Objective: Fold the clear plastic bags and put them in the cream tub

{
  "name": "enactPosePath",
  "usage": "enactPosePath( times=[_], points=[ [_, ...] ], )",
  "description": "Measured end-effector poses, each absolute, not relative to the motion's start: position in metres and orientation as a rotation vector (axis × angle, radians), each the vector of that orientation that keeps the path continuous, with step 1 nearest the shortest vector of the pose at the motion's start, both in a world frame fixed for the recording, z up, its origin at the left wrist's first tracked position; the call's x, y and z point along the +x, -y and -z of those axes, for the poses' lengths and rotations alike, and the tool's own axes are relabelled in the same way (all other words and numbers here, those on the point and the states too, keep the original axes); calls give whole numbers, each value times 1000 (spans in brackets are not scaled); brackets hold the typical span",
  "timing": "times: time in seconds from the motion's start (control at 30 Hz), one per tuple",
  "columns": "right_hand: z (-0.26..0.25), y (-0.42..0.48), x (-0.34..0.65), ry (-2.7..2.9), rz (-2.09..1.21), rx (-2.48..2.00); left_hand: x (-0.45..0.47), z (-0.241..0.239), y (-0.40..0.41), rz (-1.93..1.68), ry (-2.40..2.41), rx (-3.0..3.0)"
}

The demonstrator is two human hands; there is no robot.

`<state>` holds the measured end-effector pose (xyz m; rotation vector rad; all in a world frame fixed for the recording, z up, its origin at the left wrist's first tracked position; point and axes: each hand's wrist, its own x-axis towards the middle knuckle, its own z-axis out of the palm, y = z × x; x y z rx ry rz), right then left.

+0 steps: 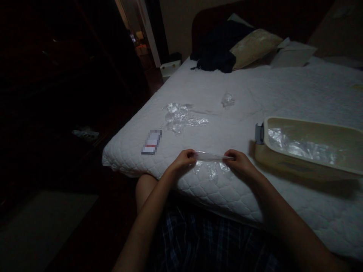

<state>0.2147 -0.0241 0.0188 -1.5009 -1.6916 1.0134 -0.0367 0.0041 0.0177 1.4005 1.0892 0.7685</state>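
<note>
Spanning the gap between both hands at lower centre, one clear bag point(210, 155) has its left end pinched by the left hand's point(185, 158) closed thumb and fingers, its right end by the right hand's point(237, 160). One slab point(152, 142), left of centre, is pixelated past reading except for a red band. Crumpled film point(178, 119) and one small wad point(227, 100) lie mid-frame; one tub point(269, 160), at right, holds clear plastic point(300, 145).
</note>
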Motion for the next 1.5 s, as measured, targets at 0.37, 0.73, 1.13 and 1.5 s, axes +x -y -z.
enactPosePath(
  times=[0.37,0.73,1.13,1.5],
  points=[
    [-26,52,226,1966,-756,-1393,-44,-17,10,-690,-1266,2078],
    [-28,73,232,2385,-405,-1172,-61,-28,34,-553,-982,2443],
    [-40,64,204,2327,-250,-1371,-48,-34,41,-600,-1143,2594],
    [-37,52,141,2531,-335,-1863,-13,-22,38,-143,-1196,2688]
  ],
)
